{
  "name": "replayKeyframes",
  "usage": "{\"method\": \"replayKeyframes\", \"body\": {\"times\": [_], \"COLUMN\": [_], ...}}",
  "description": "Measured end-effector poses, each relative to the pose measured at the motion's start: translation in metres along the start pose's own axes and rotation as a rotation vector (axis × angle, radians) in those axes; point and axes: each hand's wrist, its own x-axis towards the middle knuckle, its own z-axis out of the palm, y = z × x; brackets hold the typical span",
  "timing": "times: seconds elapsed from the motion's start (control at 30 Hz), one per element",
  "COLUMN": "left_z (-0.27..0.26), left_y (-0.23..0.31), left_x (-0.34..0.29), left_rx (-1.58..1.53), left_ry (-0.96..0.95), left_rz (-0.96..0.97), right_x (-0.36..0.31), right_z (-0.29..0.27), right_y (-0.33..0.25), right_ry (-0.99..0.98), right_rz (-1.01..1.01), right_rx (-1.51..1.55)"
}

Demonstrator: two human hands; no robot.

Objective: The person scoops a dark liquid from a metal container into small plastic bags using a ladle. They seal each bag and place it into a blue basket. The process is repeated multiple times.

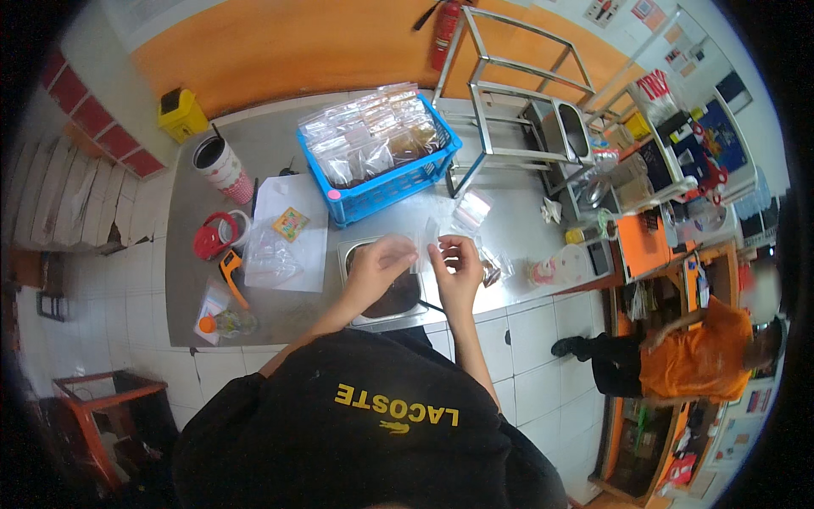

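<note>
Two-handed handling of a small clear bag. Centre of frame: the thumb and forefinger of the right hand [459,259] appear to pinch the right edge of the clear bag [430,237]. The fingertips of the left hand [381,261] are drawn close together near its left side; blur there prevents telling whether they grip it. The bag stands between the hands, just above and right of a metal tray [390,321] with dark contents. The step in hand is judged to be opening or spreading the bag; the next move probably calls for both hands to part its mouth without creasing the thin film. Right of centre: a filled packet [491,271], with a stack of clear bags [471,210] above it. Upper centre: a blue basket [386,199] packed with filled bags [369,140]. Left of centre: a white sheet [309,265] bearing loose clear plastic and an orange-yellow card [291,223].
</note>
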Motion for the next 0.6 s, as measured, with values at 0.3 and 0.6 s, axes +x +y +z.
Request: {"method": "replayKeyframes", "body": {"times": [0.3,0.6], "left_z": [-0.032,-0.038], "left_y": [0.03,0.042], "left_x": [-0.016,-0.024], "left_rx": [0.083,0.737], "left_ry": [-0.275,-0.241], "left_rz": [-0.037,0.422], "right_x": [-0.04,-0.054], "right_z": [0.003,0.013], "right_y": [-0.031,-0.048], "right_ry": [-0.225,-0.127], "right_rz": [-0.02,-0.247], "right_rx": [-0.077,-0.455]}}
